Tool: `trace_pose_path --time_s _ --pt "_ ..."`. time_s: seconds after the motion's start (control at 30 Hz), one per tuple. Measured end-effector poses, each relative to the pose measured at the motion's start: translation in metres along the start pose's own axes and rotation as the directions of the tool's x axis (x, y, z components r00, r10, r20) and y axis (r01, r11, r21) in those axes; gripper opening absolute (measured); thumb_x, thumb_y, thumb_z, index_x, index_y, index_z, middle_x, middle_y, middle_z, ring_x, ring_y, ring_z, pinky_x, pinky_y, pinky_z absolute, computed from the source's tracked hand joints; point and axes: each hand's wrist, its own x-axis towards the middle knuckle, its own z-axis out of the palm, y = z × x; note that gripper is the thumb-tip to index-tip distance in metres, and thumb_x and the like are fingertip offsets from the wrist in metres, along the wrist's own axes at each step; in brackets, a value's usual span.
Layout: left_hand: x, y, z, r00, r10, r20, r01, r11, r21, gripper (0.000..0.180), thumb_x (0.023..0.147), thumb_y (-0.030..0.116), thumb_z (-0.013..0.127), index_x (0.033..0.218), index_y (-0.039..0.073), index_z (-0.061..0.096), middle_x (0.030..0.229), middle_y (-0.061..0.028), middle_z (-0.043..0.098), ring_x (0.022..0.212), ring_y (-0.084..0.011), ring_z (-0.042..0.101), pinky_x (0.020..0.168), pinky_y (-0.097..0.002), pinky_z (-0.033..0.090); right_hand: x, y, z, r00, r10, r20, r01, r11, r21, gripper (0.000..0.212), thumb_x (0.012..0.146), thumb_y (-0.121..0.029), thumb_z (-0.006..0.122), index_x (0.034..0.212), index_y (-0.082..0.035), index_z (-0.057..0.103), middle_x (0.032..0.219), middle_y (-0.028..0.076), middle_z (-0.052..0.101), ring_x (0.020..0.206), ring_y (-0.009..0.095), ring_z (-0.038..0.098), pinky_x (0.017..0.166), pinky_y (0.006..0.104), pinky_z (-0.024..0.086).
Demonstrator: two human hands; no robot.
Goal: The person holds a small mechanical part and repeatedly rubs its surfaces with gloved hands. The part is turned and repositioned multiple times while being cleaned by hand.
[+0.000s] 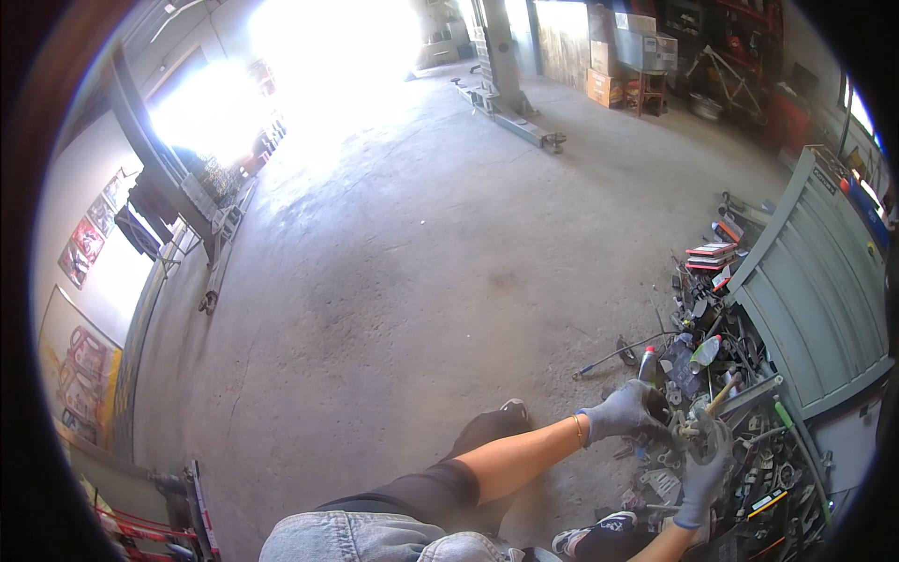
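Note:
Both my hands wear grey work gloves and are over a heap of loose car parts (787,468) on the floor at the right. My left hand (629,413) is closed, its dark fingertips curled down by the heap; whatever they hold is hidden. Close by on the right, my right hand (707,473) curls its fingers round something metallic too small and blurred to name. A dark bottle with a red cap (648,363) stands just beyond my left hand. A clear bottle with a red cap (707,352) lies tilted farther back, near a wooden handle (722,394).
A grey metal cabinet (810,290) stands tilted-looking behind the heap. Red and white boxes (712,255) lie at the heap's far end. A thin rod (609,360) sticks out onto the concrete floor (403,253). Lift posts (496,56) rise farther off. My shoes are beside the heap.

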Motion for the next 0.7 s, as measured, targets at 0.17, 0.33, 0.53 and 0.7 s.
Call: trace_pose_path --time_s 0.17,0.33,0.53,0.7 --pt "0.006 -0.012 0.006 0.993 0.069 -0.090 -0.062 0.995 0.081 0.040 0.072 0.028 0.091 0.094 0.000 0.074 0.082 -0.0050 0.073 0.076 -0.0119 0.064 0.072 -0.0310 0.052 0.008 -0.017 0.006 0.995 0.089 0.042 -0.089 0.996 0.010 0.044 0.074 -0.002 0.081 0.116 0.001 0.069 0.127 0.017 0.064 0.126 0.033 0.057 0.108 0.0458 0.046" --pt "0.010 -0.019 0.008 0.991 -0.034 -0.131 0.054 0.987 0.154 0.057 0.075 0.042 0.089 0.113 0.002 0.076 0.100 -0.0099 0.078 0.091 -0.0181 0.074 0.085 -0.0335 0.056 0.006 -0.029 0.023 0.998 0.054 -0.023 -0.058 0.967 -0.247 0.034 0.075 -0.001 0.081 0.108 -0.003 0.075 0.112 0.014 0.069 0.122 0.032 0.058 0.106 0.0473 0.046" --pt "0.011 -0.021 0.006 0.985 0.021 -0.169 0.027 0.960 0.278 0.046 0.075 0.039 0.087 0.105 0.005 0.078 0.093 -0.0106 0.078 0.085 -0.0203 0.073 0.082 -0.0350 0.055 0.011 -0.022 0.021 0.997 -0.002 0.077 0.008 0.997 -0.083 0.033 0.078 0.000 0.081 0.110 0.000 0.074 0.110 0.011 0.073 0.104 0.023 0.067 0.094 0.0361 0.053" --pt "0.003 -0.011 -0.002 0.997 0.057 0.044 -0.065 0.973 0.221 0.041 0.072 0.032 0.088 0.099 0.003 0.075 0.089 -0.0147 0.076 0.077 -0.0256 0.069 0.076 -0.0381 0.054 0.017 -0.012 -0.025 0.832 0.194 0.520 -0.425 0.824 0.374 0.054 0.072 -0.002 0.088 0.122 0.003 0.068 0.123 0.009 0.070 0.108 0.017 0.067 0.092 0.0324 0.054"
